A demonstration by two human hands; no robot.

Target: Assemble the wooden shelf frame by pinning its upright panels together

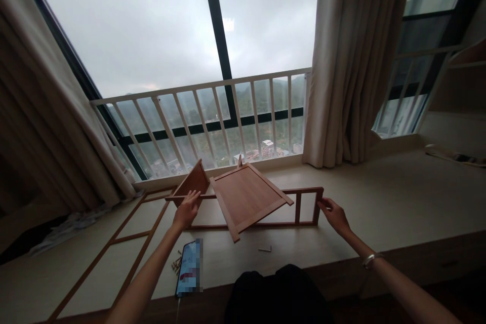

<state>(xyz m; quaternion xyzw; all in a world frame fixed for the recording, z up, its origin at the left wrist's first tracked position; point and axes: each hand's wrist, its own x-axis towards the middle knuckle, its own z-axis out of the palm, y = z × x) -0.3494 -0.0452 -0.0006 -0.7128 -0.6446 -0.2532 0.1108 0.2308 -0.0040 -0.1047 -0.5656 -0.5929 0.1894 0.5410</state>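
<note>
A reddish-brown wooden frame (298, 207) stands on its long edge on the pale window ledge. My right hand (334, 214) pinches its right end between thumb and fingers. Toward the other end, my left hand (187, 211) is laid over the top rail, fingers bent across it. A wooden panel with side battens (252, 197) lies tilted over the middle of the frame, its lower corner toward me. Behind my left hand a smaller wooden panel (193, 182) leans at a slant. Whether the panels are joined to the frame I cannot tell.
A second wooden frame (131, 236) lies flat at the left. Near me are a phone (189, 266) with a cable, several small brass-coloured fasteners (176, 266) and an L-shaped hex key (266, 249). White railings (233, 111) and curtains (341, 61) border the ledge's far side.
</note>
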